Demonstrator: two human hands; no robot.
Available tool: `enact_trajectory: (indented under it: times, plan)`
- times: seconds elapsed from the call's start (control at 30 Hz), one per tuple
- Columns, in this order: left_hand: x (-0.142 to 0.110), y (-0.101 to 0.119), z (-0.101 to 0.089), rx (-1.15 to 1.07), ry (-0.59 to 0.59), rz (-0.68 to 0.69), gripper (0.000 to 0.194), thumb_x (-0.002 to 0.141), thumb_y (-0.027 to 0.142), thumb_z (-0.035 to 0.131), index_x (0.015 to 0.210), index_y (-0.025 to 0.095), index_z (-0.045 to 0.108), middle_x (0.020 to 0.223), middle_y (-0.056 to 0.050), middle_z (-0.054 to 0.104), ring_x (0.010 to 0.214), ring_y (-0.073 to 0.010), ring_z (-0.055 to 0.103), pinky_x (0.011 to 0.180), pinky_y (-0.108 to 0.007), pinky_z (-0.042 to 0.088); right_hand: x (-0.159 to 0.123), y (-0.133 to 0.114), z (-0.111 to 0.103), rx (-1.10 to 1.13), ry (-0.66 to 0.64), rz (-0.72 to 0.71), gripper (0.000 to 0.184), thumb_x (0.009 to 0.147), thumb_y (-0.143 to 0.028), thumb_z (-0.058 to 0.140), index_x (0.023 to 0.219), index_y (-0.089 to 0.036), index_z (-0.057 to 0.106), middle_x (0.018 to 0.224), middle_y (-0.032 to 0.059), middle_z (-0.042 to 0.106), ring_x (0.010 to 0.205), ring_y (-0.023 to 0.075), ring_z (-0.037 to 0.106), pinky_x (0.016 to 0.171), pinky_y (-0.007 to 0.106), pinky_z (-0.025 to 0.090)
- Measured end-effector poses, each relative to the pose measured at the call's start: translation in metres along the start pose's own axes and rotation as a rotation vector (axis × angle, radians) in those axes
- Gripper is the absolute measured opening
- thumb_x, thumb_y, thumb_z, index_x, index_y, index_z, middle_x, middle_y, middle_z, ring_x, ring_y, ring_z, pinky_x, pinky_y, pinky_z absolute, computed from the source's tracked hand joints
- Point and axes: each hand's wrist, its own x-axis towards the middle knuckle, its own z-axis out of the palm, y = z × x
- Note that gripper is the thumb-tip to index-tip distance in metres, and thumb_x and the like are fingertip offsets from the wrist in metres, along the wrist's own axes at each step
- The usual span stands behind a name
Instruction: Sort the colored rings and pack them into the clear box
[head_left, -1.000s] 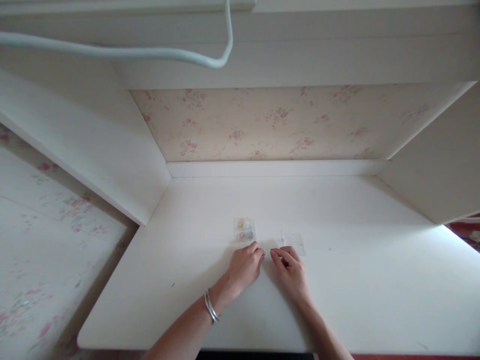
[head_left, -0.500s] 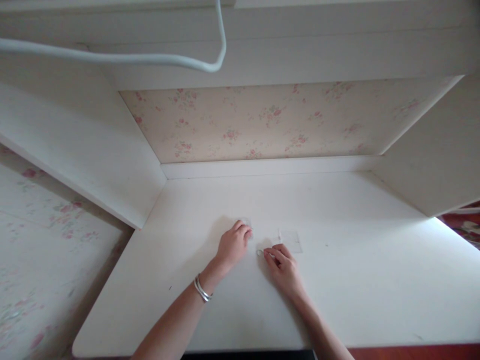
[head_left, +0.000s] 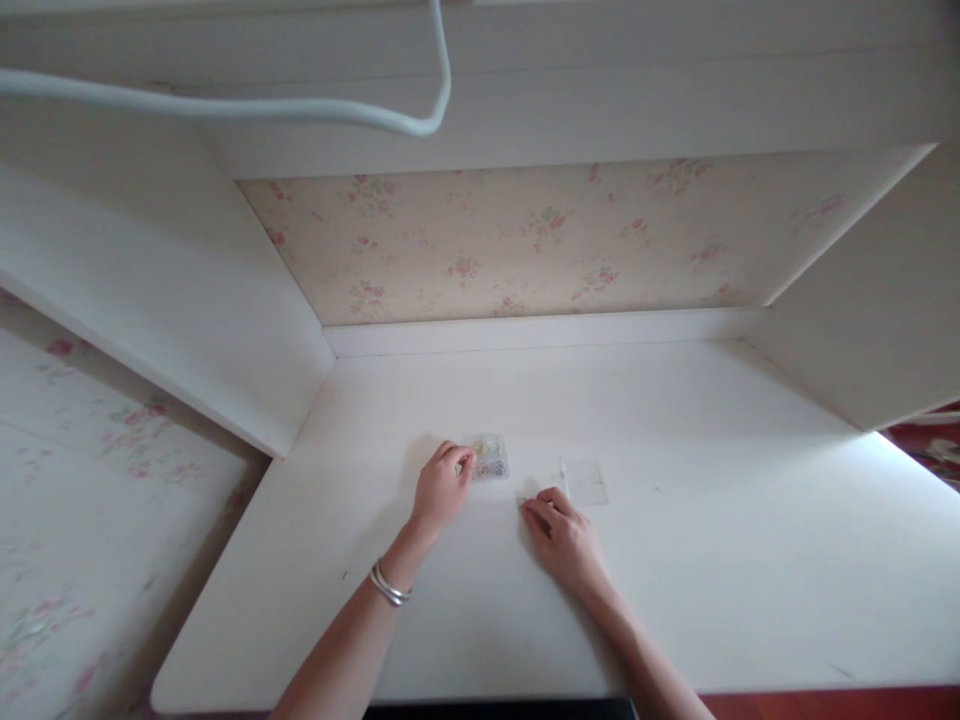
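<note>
Left hand: I'm curling narrow by the clear box, best worked lightly.
Right hand: I'm curling likewise.
Anything gripped: can't tell.

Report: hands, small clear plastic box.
Left hand at box, contact unclear. Right hand near flat clear square plastic piece, grip unclear. Left fingers partly hide box.

The desktop looks smooth and satin. On it, the box and square lid look clear plastic; over it, the bangle shines like metal; behind it, floral wallpaper looks matt.
</note>
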Motion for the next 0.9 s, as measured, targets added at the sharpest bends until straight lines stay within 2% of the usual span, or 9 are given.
enact_trajectory:
  times: [0.17,0.33,0.53,0.77,0.9]
  plan:
    - [-0.017,-0.014,-0.006,-0.123,-0.038,-0.068,0.024,0.089,0.03,0.043,0.085,0.018,0.064,0.083,-0.004,0.062,0.076,-0.0133,0.059,0.069,-0.023,0.046,0.002,-0.002,0.002,-0.038,-0.027,-0.009,0.03,0.092,-0.032,0.038,0.091,-0.024,0.067,0.092,0.0054,0.061,0.071,0.0147,0.06,0.065,0.026,0.046]
    - [-0.024,-0.017,-0.003,-0.163,-0.086,-0.088,0.027,0.088,0.033,0.043,0.085,0.018,0.065,0.083,-0.004,0.063,0.071,-0.0129,0.057,0.067,-0.024,0.045,0.003,-0.005,0.005,-0.08,-0.062,-0.022,0.031,0.092,-0.028,0.035,0.089,-0.022,0.065,0.091,0.0066,0.06,0.07,0.0159,0.059,0.064,0.027,0.044]
    - [-0.026,-0.02,-0.002,-0.162,-0.074,-0.084,0.025,0.087,0.034,0.045,0.084,0.019,0.065,0.082,-0.002,0.063,0.069,-0.012,0.057,0.066,-0.023,0.044,0.009,-0.006,-0.003,0.03,-0.097,0.002,0.03,0.092,-0.03,0.035,0.088,-0.021,0.064,0.091,0.0063,0.059,0.071,0.0155,0.059,0.064,0.027,0.044]
    - [-0.028,-0.019,-0.004,-0.17,-0.091,-0.12,0.027,0.088,0.035,0.043,0.086,0.02,0.066,0.086,-0.002,0.064,0.068,-0.011,0.055,0.066,-0.023,0.043,0.039,-0.01,-0.016,0.165,0.058,0.059,0.034,0.091,-0.039,0.04,0.085,-0.019,0.065,0.086,0.0076,0.058,0.069,0.0153,0.056,0.063,0.029,0.045]
    - [-0.029,-0.018,-0.005,-0.181,-0.103,-0.118,0.025,0.087,0.032,0.044,0.086,0.02,0.066,0.085,-0.001,0.063,0.068,-0.0109,0.055,0.067,-0.023,0.043,0.063,-0.018,-0.015,0.201,0.061,0.033,0.034,0.09,-0.043,0.042,0.086,-0.019,0.066,0.087,0.006,0.058,0.069,0.0146,0.055,0.063,0.028,0.045]
